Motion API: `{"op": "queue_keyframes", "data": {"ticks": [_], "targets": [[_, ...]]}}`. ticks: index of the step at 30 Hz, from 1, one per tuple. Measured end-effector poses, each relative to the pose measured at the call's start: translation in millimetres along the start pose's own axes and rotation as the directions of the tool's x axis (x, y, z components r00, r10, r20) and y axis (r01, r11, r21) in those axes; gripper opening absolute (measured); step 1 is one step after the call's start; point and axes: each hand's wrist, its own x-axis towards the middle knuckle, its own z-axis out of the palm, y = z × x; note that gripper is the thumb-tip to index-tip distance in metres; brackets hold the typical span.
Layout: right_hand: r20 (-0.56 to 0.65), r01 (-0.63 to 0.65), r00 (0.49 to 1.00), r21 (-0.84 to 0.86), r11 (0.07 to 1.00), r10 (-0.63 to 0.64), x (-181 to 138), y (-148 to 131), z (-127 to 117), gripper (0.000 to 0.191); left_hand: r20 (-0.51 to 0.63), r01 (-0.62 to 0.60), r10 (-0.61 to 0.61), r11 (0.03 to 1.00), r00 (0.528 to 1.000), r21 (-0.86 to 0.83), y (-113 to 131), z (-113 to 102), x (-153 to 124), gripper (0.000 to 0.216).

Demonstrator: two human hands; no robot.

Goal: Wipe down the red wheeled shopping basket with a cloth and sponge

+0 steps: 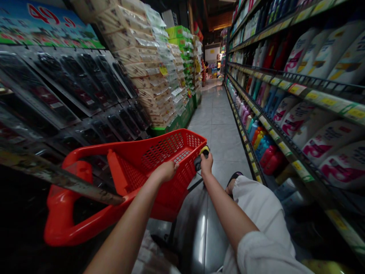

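- Head view: the red basket (pixel 171 148) sits at the middle of the frame, tipped, with its open mesh side facing 12 o'clock.
- The left hand (pixel 165 171) is curled over the basket's near rim, gripping it.
- The right hand (pixel 206 163) is closed around a black-and-yellow grip (pixel 203 151) at the basket's 3 o'clock corner; what the grip belongs to is unclear.
- Shelves of bottles (pixel 313 95) run at 3 o'clock, dark hanging packs (pixel 85 83) at 9 o'clock, and tiled floor (pixel 219 125) at 12 o'clock.

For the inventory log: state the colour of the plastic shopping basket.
Red perforated plastic shopping basket; clearest in the head view.
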Motion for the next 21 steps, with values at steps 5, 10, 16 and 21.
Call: {"op": "queue_keyframes", "data": {"ticks": [5, 10, 16, 21], "targets": [[0.009, 0.052, 0.999, -0.087, 0.995, -0.051, 14, -32, 3, 0.046, 0.002, 0.004, -0.004, 1.000, 1.000, -0.011, 10, -1, 3, 0.050], [0.125, 0.145, 0.984, -0.182, 0.973, -0.123, -74, -26, 5, 0.051, 0.000, 0.006, -0.006, 1.000, 1.000, -0.014, 8, -1, 5, 0.052], [0.525, 0.405, 0.797, -0.097, 0.909, -0.299, -143, 1, -26, 0.063, -0.001, -0.015, 0.015, 1.000, 1.000, -0.006, 7, -1, 3, 0.056], [0.451, 0.322, 0.865, -0.167, 0.932, -0.218, -87, 14, -50, 0.054, -0.008, 0.006, -0.006, 1.000, 1.000, -0.008, 3, 0, 8, 0.055]]}}
